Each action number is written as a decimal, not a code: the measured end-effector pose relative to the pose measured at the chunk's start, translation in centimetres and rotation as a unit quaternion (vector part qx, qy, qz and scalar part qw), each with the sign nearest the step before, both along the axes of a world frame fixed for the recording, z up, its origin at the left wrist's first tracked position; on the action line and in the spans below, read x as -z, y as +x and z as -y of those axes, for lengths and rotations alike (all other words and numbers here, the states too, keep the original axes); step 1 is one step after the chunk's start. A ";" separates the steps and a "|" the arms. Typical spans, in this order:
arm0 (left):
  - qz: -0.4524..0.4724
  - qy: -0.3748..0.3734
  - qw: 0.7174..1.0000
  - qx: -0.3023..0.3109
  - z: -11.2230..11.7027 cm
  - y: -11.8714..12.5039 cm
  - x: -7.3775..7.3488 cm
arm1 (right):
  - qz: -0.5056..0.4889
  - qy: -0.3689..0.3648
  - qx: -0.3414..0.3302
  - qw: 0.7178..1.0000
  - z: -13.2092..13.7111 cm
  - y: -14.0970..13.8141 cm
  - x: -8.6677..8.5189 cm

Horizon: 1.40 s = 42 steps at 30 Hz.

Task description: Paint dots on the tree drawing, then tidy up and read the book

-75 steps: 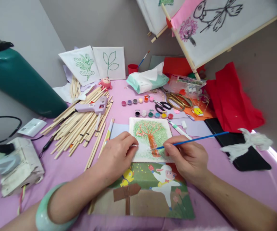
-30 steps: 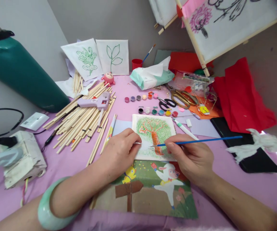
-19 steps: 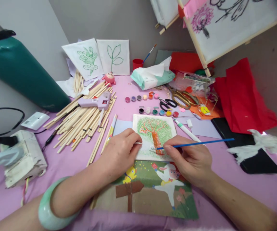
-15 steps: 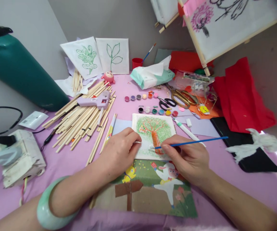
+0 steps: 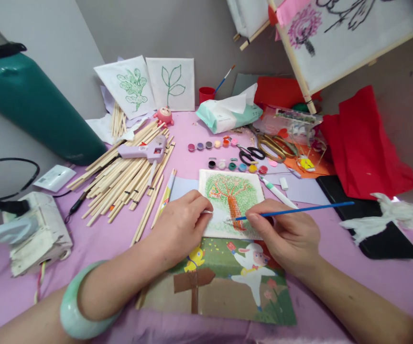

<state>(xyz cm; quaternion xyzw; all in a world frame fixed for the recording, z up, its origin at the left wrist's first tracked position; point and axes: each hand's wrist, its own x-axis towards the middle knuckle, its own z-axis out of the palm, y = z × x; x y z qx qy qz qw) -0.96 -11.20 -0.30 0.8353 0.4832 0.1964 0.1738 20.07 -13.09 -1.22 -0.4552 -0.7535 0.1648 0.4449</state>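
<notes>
Two hands worked over the small white card painted with a green, orange-trunked tree (image 5: pixel 232 200), which lay on the pink-covered table (image 5: pixel 109 243) just above a cartoon lamb picture (image 5: pixel 221 282). My left hand (image 5: pixel 179 227) pinched the card's left edge flat; my right hand (image 5: pixel 287 236) pinched the thin blue paintbrush (image 5: pixel 292 210), tip near the trunk's base. I judged light dabs and a firm hold best.
</notes>
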 end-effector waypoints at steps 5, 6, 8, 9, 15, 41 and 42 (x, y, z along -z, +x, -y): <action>-0.003 -0.011 1.000 0.001 0.0 0.0 -0.1 | 0.001 0.004 -0.006 1.000 -0.1 -0.1 -0.1; -0.003 -0.010 1.000 0.000 0.0 0.0 -0.1 | -0.001 0.002 -0.008 1.000 -0.1 -0.1 -0.1; -0.003 -0.007 1.000 -0.003 0.0 0.1 -0.1 | -0.006 -0.010 -0.015 1.000 -0.1 -0.2 -0.1; -0.004 -0.006 1.000 -0.003 0.0 0.1 -0.1 | -0.009 -0.019 -0.021 1.000 -0.1 -0.2 -0.1; -0.007 -0.011 1.000 -0.002 0.0 0.1 -0.2 | -0.038 -0.054 -0.055 0.996 -0.2 -0.4 0.1; 0.027 -0.025 0.999 -0.007 0.0 0.0 -0.1 | -0.031 0.017 -0.049 0.998 -0.7 0.3 -0.2; 0.028 -0.026 0.999 -0.007 0.0 0.0 -0.1 | -0.034 0.016 -0.057 0.998 -0.8 0.3 -0.2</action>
